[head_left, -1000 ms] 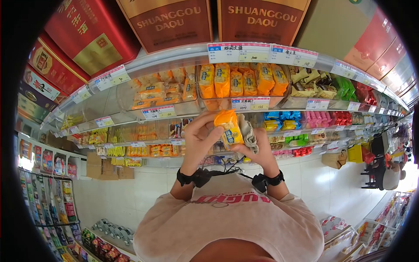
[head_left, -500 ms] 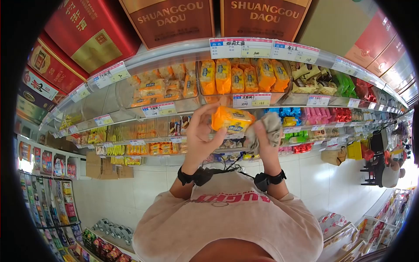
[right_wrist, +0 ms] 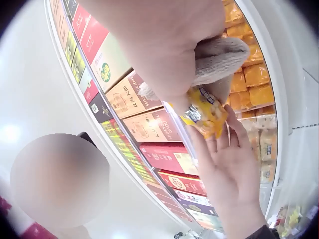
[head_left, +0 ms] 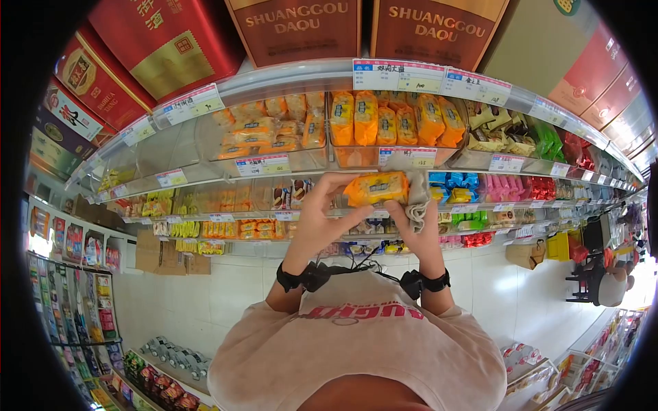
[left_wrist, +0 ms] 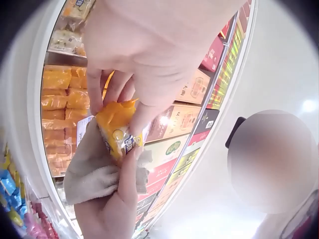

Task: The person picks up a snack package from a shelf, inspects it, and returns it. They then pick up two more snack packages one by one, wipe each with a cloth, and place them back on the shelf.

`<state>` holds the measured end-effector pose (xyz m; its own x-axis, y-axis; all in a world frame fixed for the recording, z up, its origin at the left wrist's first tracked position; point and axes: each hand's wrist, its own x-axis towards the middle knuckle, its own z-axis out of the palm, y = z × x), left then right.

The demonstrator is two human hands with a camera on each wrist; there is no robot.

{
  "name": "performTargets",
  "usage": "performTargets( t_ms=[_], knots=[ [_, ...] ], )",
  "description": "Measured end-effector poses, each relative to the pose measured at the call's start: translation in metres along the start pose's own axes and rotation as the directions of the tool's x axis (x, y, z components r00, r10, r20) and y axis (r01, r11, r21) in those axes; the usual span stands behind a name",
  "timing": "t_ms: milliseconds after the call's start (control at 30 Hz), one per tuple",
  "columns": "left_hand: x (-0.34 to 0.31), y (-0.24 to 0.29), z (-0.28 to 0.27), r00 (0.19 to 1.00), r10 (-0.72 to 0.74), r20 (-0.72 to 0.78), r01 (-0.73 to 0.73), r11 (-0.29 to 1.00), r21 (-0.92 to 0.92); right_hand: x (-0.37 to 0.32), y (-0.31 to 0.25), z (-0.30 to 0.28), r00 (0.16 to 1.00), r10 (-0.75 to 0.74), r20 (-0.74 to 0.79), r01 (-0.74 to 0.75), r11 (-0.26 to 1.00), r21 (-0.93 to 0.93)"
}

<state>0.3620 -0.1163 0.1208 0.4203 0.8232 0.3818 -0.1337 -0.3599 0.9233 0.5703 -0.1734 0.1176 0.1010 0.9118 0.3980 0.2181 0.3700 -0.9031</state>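
Observation:
Between both hands, in front of the shelves, is an orange-and-clear wrapped snack pack [head_left: 375, 190] with a blue printed label, lying sideways. My left hand [head_left: 321, 216] grips its left end, with the thumb along the lower edge. My right hand [head_left: 417, 234] holds a crumpled grey cloth [head_left: 419, 202] against the right end, its thumb at the pack. In the left wrist view the cloth [left_wrist: 89, 174] wraps over the right hand's fingers and partly covers the pack [left_wrist: 117, 124]. The right wrist view shows the left fingers behind the pack [right_wrist: 205, 112].
Similar orange packs [head_left: 365, 118] fill a clear shelf bin just beyond the hands, with a price tag [head_left: 408, 157] on its front. More snacks [head_left: 257, 227] sit on lower shelves. Liquor boxes [head_left: 295, 31] stand above. A seated person [head_left: 612, 284] is far right.
The snack pack has turned from near upright to lying sideways. The cloth came away from the pack, then returned to its right end. The left hand keeps its grip.

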Motion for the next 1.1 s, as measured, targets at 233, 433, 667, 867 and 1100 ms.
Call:
performTargets(
  t_ms=[233,433,667,867,1100],
  knots=[
    [-0.003,0.014,0.016,0.995,-0.034,-0.091,0.026,0.995,-0.095,-0.015,-0.006,0.011,0.979,0.201,-0.012,-0.155,0.79,0.593],
    [-0.009,0.003,0.025,0.972,0.204,-0.119,-0.169,0.952,0.253,-0.025,-0.008,0.022,0.974,0.218,0.057,-0.224,0.919,0.323],
    [-0.006,0.006,0.021,0.965,0.242,-0.103,-0.191,0.914,0.359,-0.021,0.028,0.01,0.991,0.111,0.07,-0.126,0.955,0.268],
    [-0.003,0.002,0.024,0.987,0.157,-0.027,-0.154,0.985,0.079,-0.02,0.03,0.002,0.995,0.094,0.042,-0.102,0.957,0.27],
    [-0.008,-0.012,0.024,0.997,0.079,-0.003,-0.079,0.996,-0.038,0.0,0.0,-0.009,0.991,-0.02,0.131,0.01,0.997,0.079]
  ],
)
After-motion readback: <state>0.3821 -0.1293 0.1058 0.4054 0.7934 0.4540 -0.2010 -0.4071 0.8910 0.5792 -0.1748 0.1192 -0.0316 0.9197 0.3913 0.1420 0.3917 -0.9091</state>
